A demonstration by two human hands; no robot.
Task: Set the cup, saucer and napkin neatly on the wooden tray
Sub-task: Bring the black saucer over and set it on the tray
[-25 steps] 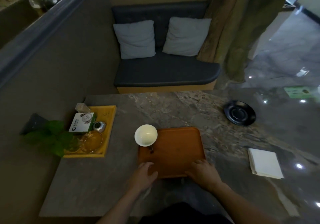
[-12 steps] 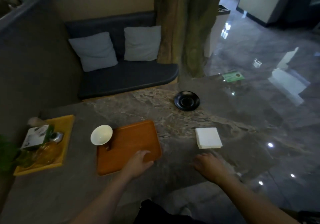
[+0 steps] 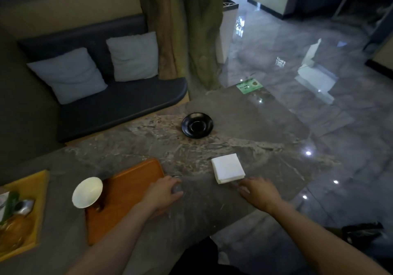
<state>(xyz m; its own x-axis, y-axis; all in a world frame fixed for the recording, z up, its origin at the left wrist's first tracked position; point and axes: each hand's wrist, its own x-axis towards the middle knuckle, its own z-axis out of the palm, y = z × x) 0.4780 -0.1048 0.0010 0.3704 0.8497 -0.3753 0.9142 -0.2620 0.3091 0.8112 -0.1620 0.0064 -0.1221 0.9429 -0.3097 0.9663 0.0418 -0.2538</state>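
At the far left edge of the frame we see a yellow tray (image 3: 40,191) on the stone worktop (image 3: 191,157), holding a few small things too dim and cropped for us to name. Just to its right stands the white cup (image 3: 87,192), upright at the left corner of the wooden tray (image 3: 125,191); we cannot tell whether its foot rests on the tray or on the worktop beside the rim. The tray itself lies at an angle in the lower left of the frame, its surface bare.

Our left hand (image 3: 162,194) sits over the tray's right edge, palm down, fingers loosely curled and spread toward the worktop, with nothing in its grip; whether it presses on the rim we cannot tell.

Higher up, near the centre of the frame, the black saucer (image 3: 197,125) lies flat on the worktop, well apart from the tray and toward the far edge, in front of the dark bench with two grey cushions (image 3: 68,74) in the upper left.

To the right of centre the white folded napkin (image 3: 228,168) lies flat on the worktop, between the saucer and our right hand (image 3: 260,192). That hand is palm down, fingers extended and open, their tips just beside the napkin's near corner; it holds nothing, and we cannot say whether a fingertip touches the paper. Beyond the worktop, the right of the frame is glossy floor.
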